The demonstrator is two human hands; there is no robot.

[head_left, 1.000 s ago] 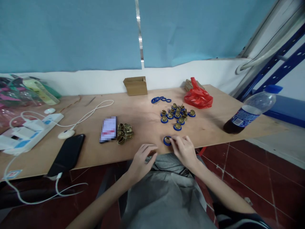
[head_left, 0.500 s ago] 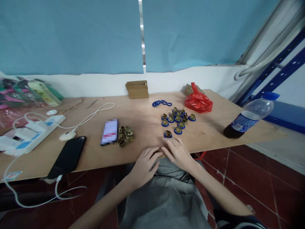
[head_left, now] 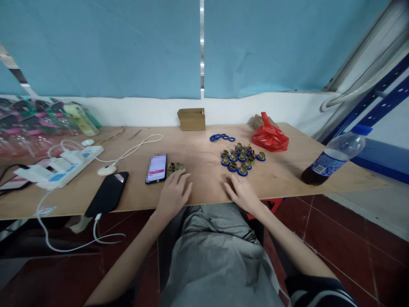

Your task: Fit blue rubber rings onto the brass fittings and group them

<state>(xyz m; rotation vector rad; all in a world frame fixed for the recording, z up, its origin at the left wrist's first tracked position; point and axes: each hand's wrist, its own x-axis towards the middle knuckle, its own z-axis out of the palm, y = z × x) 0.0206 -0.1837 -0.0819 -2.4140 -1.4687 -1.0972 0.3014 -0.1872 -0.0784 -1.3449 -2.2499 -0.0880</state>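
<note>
My left hand (head_left: 174,192) reaches over the near side of a small pile of bare brass-coloured metal pieces (head_left: 179,166), partly covering them. Its fingers are stretched out, with the thumb apart; whether the fingertips touch the pieces is hard to make out. Near the table's front edge, my right hand (head_left: 242,192) lies with fingers extended and slightly spread, nothing visible in it. Just beyond it is a cluster of brass-coloured pieces fitted with blue rings (head_left: 243,157). Several loose blue rings (head_left: 222,137) lie farther back on the wooden table (head_left: 204,162).
Left of the bare pieces lies a lit phone (head_left: 156,168). A dark phone (head_left: 108,194) on a white cable and a power strip (head_left: 72,168) are farther left. A cardboard box (head_left: 192,119), red plastic bag (head_left: 270,136) and cola bottle (head_left: 334,157) stand behind and right.
My hands, close together at the table edge before, have parted. The left moved left to the bare brass pieces; the right stayed near the ringed cluster. The view has shifted slightly left.
</note>
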